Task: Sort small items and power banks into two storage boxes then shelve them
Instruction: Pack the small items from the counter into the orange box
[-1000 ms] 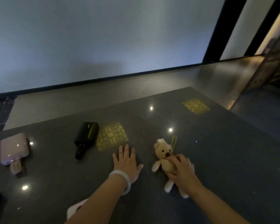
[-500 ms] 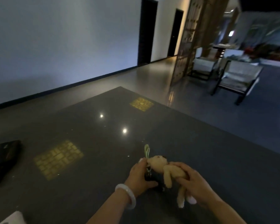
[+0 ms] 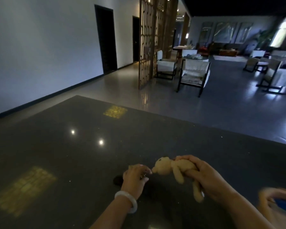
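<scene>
Dim lounge or lobby: armchairs (image 3: 194, 72), lattice screen (image 3: 153, 38), dark polished table (image 3: 89, 146)

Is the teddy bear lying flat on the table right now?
No, the right hand holds the teddy bear by its body, lifted above the dark table.

A single head-worn wide-angle view looks forward and down across the dark bench (image 3: 89, 154). The hands sit close at its near edge. Beyond the bench, the room recedes with chairs (image 3: 194, 75).
</scene>
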The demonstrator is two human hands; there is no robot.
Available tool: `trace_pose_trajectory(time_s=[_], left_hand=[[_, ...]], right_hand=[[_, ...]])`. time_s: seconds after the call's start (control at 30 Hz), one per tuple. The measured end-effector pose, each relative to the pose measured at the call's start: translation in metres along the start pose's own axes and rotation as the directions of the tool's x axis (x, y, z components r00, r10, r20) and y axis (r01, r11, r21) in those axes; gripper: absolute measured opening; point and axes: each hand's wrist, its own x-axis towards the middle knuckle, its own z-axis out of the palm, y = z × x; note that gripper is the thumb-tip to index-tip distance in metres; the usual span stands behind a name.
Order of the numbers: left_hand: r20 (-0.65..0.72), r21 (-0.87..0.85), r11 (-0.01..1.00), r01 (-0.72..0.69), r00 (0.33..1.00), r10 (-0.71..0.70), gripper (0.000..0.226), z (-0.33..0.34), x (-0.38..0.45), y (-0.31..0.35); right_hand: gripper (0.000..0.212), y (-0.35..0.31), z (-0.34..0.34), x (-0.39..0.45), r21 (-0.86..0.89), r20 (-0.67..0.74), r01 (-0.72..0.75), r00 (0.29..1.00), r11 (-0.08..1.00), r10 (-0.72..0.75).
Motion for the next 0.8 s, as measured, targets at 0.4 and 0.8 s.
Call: trace_pose_trajectory(time_s=[0.4, 0.8], left_hand=[[-0.222, -0.267, 0.930, -0.253, 0.955, 0.196, 0.024, 0.032, -0.039, 0.144], [-0.125, -0.514, 0.799, -0.311, 0.949, 0.289, 0.025, 0.066, -0.078, 0.285]], right_hand=[[0.036, 0.012, -0.114, -0.122, 0.006, -0.178, 0.097, 0.979, 0.995, -0.095], [0.043, 0.031, -0.201, -0.224, 0.084, -0.279, 0.073, 0.959, 0.994, -0.047]])
